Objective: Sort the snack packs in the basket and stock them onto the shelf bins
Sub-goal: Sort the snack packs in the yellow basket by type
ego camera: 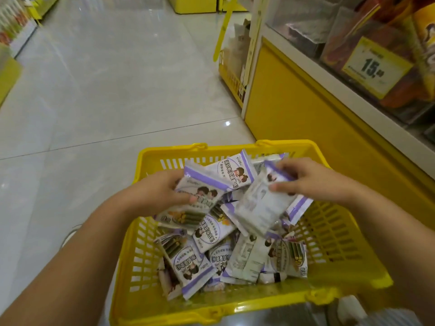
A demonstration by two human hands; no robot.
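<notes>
A yellow plastic basket [329, 245] sits low in front of me, holding several white-and-purple snack packs [211, 231] in a loose heap. My left hand [157, 194] grips a small stack of these packs [188, 208] above the basket's left side, thumb on top. Over the basket's right side, my right hand [306, 180] pinches another pack [261, 203], held back side up and tilted. The shelf bins [334, 31] are clear plastic boxes at the upper right, partly filled with orange and dark packs.
A yellow shelf base [306, 109] with a white ledge runs along the right. A yellow price tag [376, 67] reads 15. Another yellow basket [231, 74] stands further up the aisle. Pale tiled floor [94, 90] spreads to the left, with shelves at the far left.
</notes>
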